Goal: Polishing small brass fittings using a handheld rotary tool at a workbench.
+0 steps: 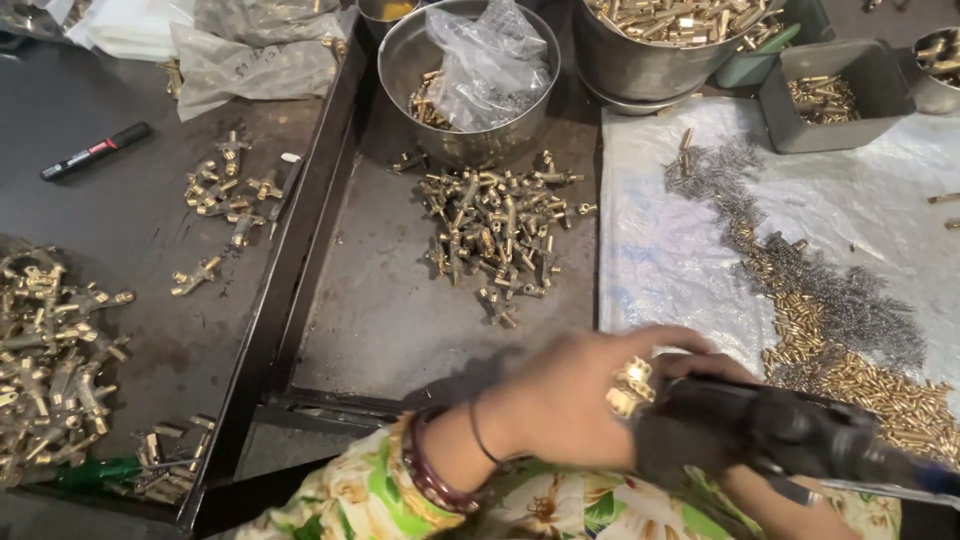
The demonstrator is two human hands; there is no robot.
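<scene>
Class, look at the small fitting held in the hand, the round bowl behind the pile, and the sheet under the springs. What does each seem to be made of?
Fitting in the left hand: probably brass, with a yellow metallic gleam. Round bowl: likely steel, a dull grey brushed sheen. Sheet: seemingly thin plastic, whitish, wrinkled and glossy.

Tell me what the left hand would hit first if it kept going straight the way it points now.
The left hand, holding a small brass fitting, points right. First in line is probably the black power tool, right against the fitting. Beyond lies the heap of small brass pins, though depth is unclear.
</scene>
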